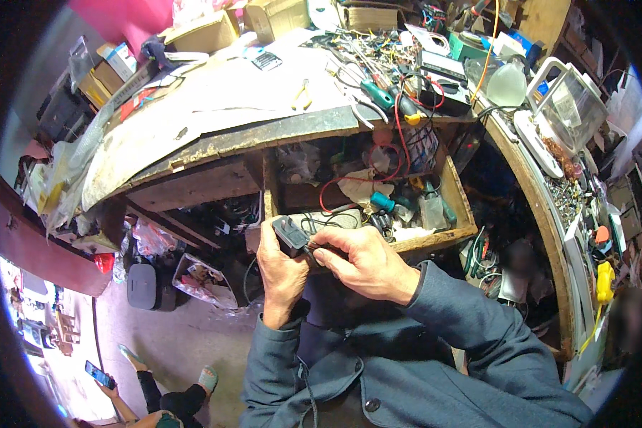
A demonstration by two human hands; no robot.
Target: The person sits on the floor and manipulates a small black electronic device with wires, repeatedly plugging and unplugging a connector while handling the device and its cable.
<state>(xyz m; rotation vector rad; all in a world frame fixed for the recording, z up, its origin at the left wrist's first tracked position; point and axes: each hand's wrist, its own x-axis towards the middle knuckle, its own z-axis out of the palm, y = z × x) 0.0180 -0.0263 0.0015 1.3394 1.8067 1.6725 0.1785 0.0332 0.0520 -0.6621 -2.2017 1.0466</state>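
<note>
My left hand point(281, 274) is wrapped round a black plug-in power adapter point(288, 233), its metal prongs pointing up. Close against it, my right hand point(371, 265) pinches the thin dark cable point(311, 247) where it leaves the adapter; the fingertips hide part of that spot. Both hands are held in front of an open wooden drawer point(465, 203). Inside the drawer lie a teal-handled tool point(382, 202), a red wire point(326, 191) and assorted small parts.
The workbench point(242, 107) carries yellow-handled pliers point(302, 97), white-handled pliers point(364, 113), a green screwdriver point(376, 94) and heaps of parts. On the right, a side bench has a yellow tool point(605, 282). Lower left, another person holds a phone point(98, 374).
</note>
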